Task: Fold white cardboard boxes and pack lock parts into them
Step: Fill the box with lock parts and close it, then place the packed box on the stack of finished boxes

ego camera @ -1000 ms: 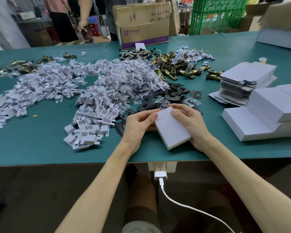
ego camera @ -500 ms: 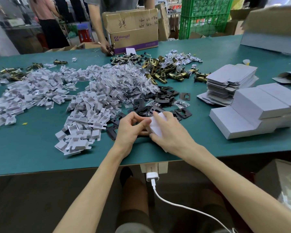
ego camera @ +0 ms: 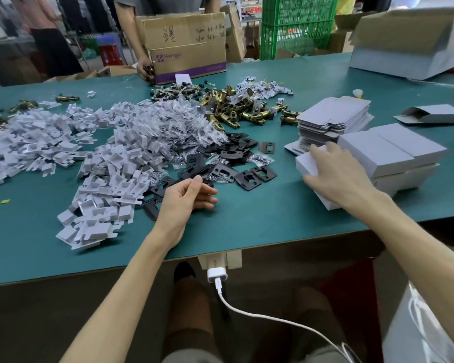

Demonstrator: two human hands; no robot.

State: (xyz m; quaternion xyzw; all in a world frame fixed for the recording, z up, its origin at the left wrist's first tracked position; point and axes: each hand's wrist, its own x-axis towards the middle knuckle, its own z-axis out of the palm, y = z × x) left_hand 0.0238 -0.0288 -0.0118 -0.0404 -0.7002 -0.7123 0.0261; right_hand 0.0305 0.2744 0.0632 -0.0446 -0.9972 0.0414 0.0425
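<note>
The closed white box [ego camera: 305,165] sat on the right part of the green bench [ego camera: 260,216], tilted a little, its far end just beside the stack of finished boxes [ego camera: 393,150]. It was plain, with clean edges and its flaps tucked in. The right hand [ego camera: 338,176] lay over its top and held it, fingers across the lid and thumb against the near left edge. The left hand [ego camera: 186,197] was well apart from it near the middle of the bench, fingers loosely curled around nothing.

Behind the box stood a pile of flat box blanks [ego camera: 333,113], and one open-ended box [ego camera: 430,115] lay on its side farther right. Between the hands spread loose black plates [ego camera: 236,153], some touching the left hand's fingertips. A large heap of white card inserts [ego camera: 110,166] covered the left side, with brass latches [ego camera: 236,113] beyond. A brown carton [ego camera: 184,45] stood at the far edge, another person behind it.
</note>
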